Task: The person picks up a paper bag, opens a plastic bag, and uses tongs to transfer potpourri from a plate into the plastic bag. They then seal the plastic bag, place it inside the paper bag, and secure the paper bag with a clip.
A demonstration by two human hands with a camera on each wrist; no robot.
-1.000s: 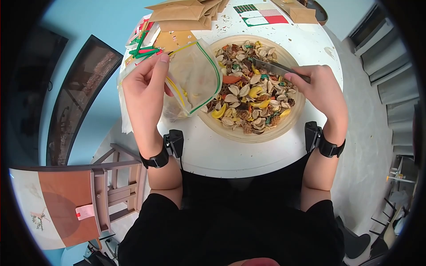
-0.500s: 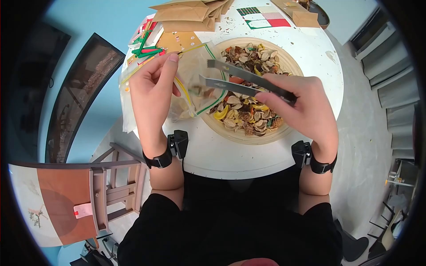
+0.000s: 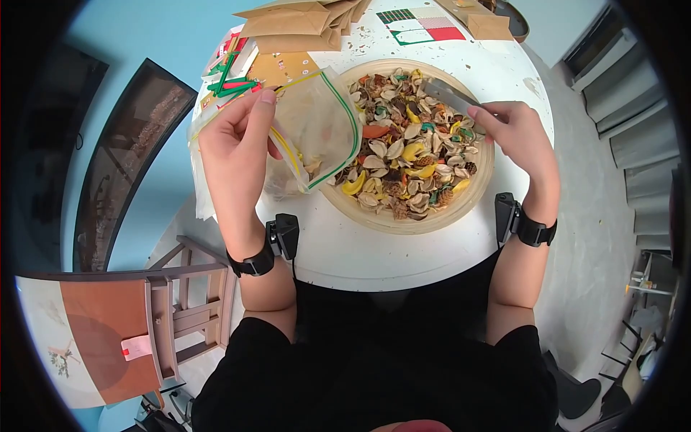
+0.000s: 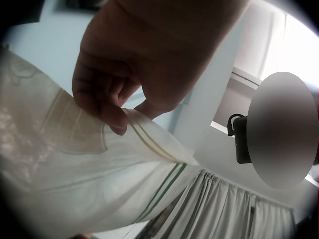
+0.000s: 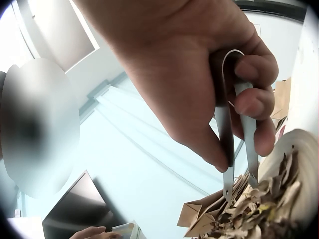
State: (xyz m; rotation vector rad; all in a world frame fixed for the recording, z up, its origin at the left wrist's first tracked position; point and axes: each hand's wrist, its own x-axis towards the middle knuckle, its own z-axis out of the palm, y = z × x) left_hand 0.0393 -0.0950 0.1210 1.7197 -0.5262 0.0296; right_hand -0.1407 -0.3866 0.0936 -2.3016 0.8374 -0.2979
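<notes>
My left hand (image 3: 237, 147) pinches the rim of a clear zip bag (image 3: 317, 122) with yellow and green seal lines. The bag's mouth gapes toward the tray, and some dried bits show low inside it. In the left wrist view the bag (image 4: 124, 184) hangs from thumb and fingers. My right hand (image 3: 524, 137) holds metal tongs (image 3: 450, 95) over the far right of a round wooden tray (image 3: 484, 173). Potpourri (image 3: 403, 162) of dried petals, small cones and yellow and orange pieces fills the tray. In the right wrist view, the tongs' (image 5: 224, 134) tips stand apart, right at the petals.
Brown paper bags (image 3: 295, 25) stand at the table's far left, more (image 3: 489, 25) at the far right. A sheet of coloured labels (image 3: 425, 27) lies between them. Green and red sticks (image 3: 234, 85) lie behind my left hand. Crumbs dot the white table (image 3: 360, 263).
The tongs swung left to the bag's mouth half a second ago, then came back right over the tray. More bits show low in the bag. The left hand keeps its pinch.
</notes>
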